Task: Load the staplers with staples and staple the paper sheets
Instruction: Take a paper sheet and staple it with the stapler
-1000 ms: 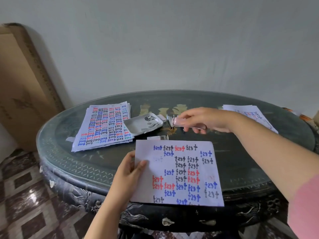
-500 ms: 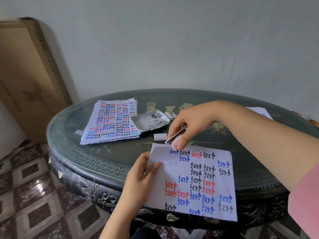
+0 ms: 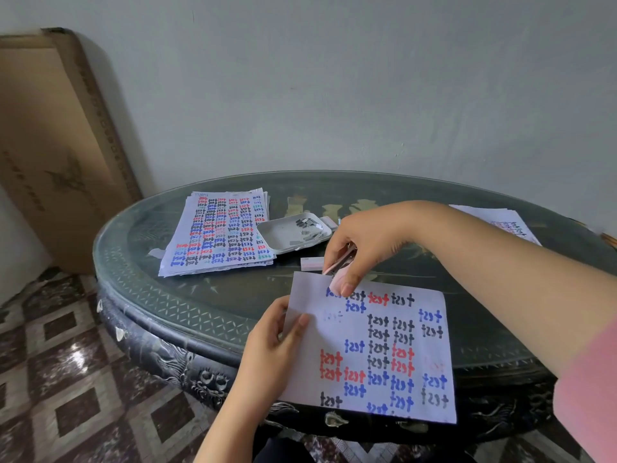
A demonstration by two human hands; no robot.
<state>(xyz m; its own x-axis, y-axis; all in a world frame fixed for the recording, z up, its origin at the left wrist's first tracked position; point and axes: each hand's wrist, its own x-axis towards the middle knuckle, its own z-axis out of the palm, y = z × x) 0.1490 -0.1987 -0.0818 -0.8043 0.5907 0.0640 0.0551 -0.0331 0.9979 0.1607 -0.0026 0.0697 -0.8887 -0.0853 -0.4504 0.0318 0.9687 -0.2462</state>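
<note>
My left hand (image 3: pixel 278 339) grips the left edge of the paper sheets (image 3: pixel 374 349), white with "test" written in red, blue and black. They hang over the table's near rim. My right hand (image 3: pixel 362 243) holds a small pink stapler (image 3: pixel 339 270) whose jaws sit over the sheets' top left corner, thumb pressing on its top. A white tray (image 3: pixel 283 233) with loose staple strips lies just behind. A small pink staple box (image 3: pixel 312 263) rests beside the stapler.
A thick stack of written sheets (image 3: pixel 220 232) lies at the left of the round glass-topped table (image 3: pixel 200 312). More sheets (image 3: pixel 500 220) sit at the far right. A tall cardboard box (image 3: pixel 50 145) leans on the wall at left.
My right hand brought the stapler from the table's middle down onto the sheets' top left corner. The view has shifted slightly; my left hand keeps its hold.
</note>
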